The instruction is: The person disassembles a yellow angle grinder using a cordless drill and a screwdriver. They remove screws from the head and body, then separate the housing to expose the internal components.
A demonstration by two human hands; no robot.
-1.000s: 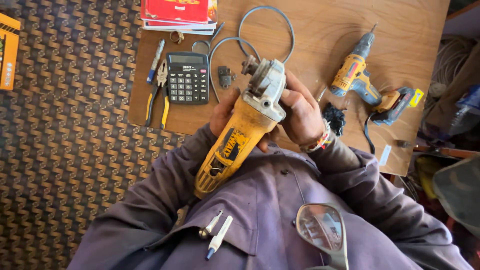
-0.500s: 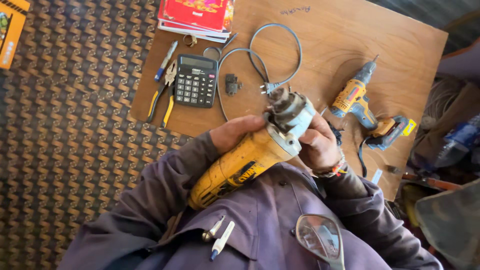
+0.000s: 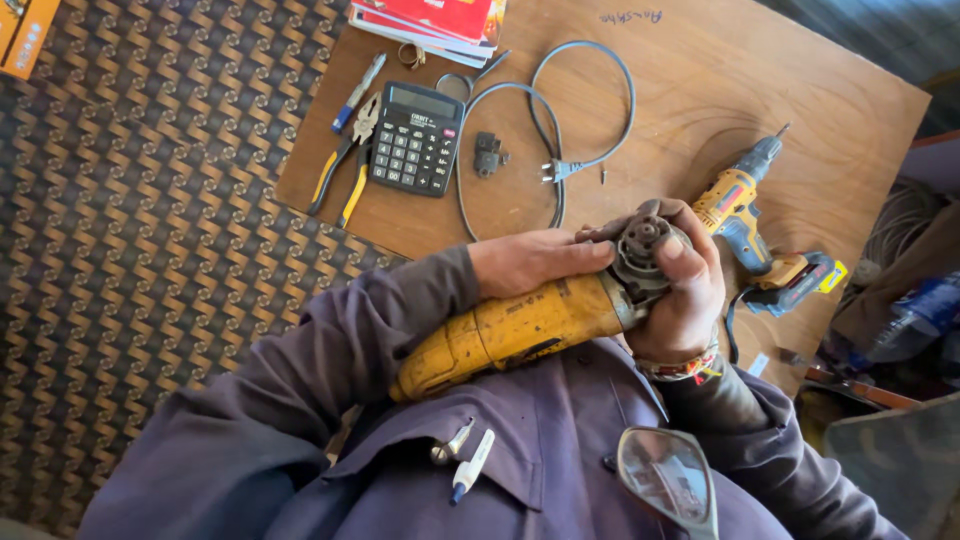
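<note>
A worn yellow angle grinder (image 3: 510,330) lies across my chest, its grey gear head (image 3: 640,255) pointing right. My left hand (image 3: 535,260) lies along the top of the yellow body, fingers reaching the head. My right hand (image 3: 685,290) wraps around the gear head, thumb over its front. Beyond them is a low wooden board (image 3: 690,90) carrying a grey power cord with plug (image 3: 560,170) and a small black part (image 3: 488,155).
On the board are a black calculator (image 3: 415,138), yellow-handled pliers (image 3: 345,165), a blue-tipped screwdriver (image 3: 358,92), red books (image 3: 440,20) and a yellow cordless drill (image 3: 745,205). A patterned carpet (image 3: 130,230) covers the floor at left. Glasses (image 3: 668,475) and pens (image 3: 468,462) hang on my shirt.
The grinder has swung from pointing up at the board to lying almost level across my chest, head to the right. My right hand has closed further over the head.
</note>
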